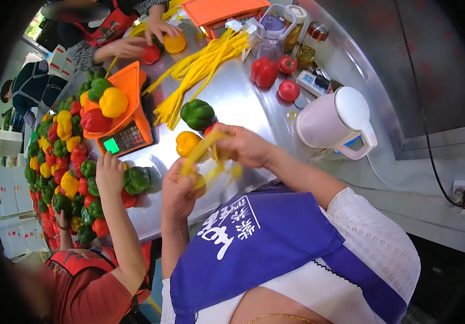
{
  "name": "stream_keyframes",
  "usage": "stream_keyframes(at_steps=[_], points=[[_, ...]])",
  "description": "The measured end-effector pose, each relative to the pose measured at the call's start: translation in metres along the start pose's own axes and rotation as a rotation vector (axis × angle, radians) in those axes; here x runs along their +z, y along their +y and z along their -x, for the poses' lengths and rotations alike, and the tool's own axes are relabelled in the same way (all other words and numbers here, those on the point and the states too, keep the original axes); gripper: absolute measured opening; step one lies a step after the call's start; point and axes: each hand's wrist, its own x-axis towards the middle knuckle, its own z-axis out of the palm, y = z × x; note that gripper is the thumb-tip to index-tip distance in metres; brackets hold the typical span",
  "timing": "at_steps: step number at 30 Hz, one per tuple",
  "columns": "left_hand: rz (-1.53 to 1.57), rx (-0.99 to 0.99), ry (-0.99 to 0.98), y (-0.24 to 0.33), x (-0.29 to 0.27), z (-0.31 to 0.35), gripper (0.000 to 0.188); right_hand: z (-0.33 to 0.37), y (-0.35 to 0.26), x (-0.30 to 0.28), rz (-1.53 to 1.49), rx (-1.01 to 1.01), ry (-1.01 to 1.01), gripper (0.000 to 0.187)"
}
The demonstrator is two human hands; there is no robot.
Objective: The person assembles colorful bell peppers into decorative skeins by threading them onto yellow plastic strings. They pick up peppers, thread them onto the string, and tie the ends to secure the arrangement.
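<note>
A yellow mesh net sleeve [203, 148] is stretched between my two hands above the metal table, partly blurred. My left hand [177, 186] is closed on its lower left end. My right hand [239, 146] pinches the other end, fingers bent. Just beyond the net lie a green bell pepper [197, 114] and a yellow bell pepper [187, 143]. A red pepper [209, 129] shows only in part behind my right hand. Something yellow sits low by my left fingers, too blurred to tell.
Left stands an orange scale [130, 108] bearing peppers, beside a large pepper pile [62, 156]. Yellow net strips [200, 65] lie beyond. A pale kettle [327, 121], power strip [313, 82] and jars stand right. A co-worker's arm [119, 210] reaches the scale; another person's hands [146, 43] handle peppers.
</note>
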Motion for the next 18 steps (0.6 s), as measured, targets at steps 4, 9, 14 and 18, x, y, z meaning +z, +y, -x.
stream_keyframes(at_steps=[4,9,14,18], points=[[-0.305,-0.116,0.169,-0.012,-0.009,0.000,0.015,-0.002,-0.006,-0.012,-0.254,0.119,-0.160,0.023],[0.099,0.170,0.207,0.003,-0.009,-0.010,0.020,0.002,-0.003,-0.007,0.150,0.229,-0.204,0.027],[0.241,0.094,-0.033,-0.005,-0.010,-0.016,0.023,-0.005,-0.005,-0.008,0.528,0.138,-0.021,0.022],[-0.331,-0.135,0.153,-0.013,-0.005,-0.009,0.031,-0.002,-0.015,-0.011,0.124,0.074,0.055,0.024]])
